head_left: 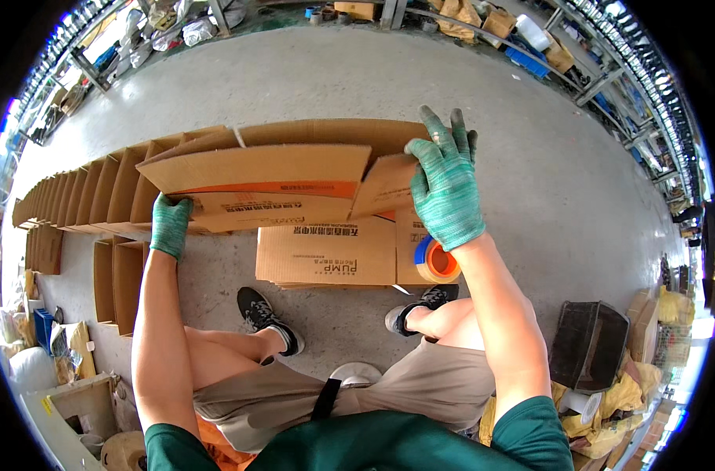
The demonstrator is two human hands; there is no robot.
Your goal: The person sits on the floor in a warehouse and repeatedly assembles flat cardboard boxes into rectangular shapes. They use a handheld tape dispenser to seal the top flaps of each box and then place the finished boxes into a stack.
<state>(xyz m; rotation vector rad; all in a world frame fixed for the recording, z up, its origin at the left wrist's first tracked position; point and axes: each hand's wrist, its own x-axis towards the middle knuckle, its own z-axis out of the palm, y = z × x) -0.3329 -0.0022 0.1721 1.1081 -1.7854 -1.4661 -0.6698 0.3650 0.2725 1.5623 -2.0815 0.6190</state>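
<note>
A brown cardboard box (271,173) with its flaps standing up is held in front of me, tilted, an orange stripe along its side. My left hand (171,226), in a green knit glove, is closed on the box's lower left corner. At the right end, my gloved right hand (450,184) has its fingers stretched up and apart, with the thumb side against a short flap (385,184). Under the box lies a stack of flat cartons (326,255). A blue and orange roll of tape (430,272) rests on the stack's right part, beside my right wrist.
A long row of opened cartons (98,191) stretches away to the left, with more cartons (127,275) nearer my left arm. A black crate (590,345) and yellow sacks (609,416) are at the lower right. Metal racks (601,82) line the far side of the grey floor (295,78).
</note>
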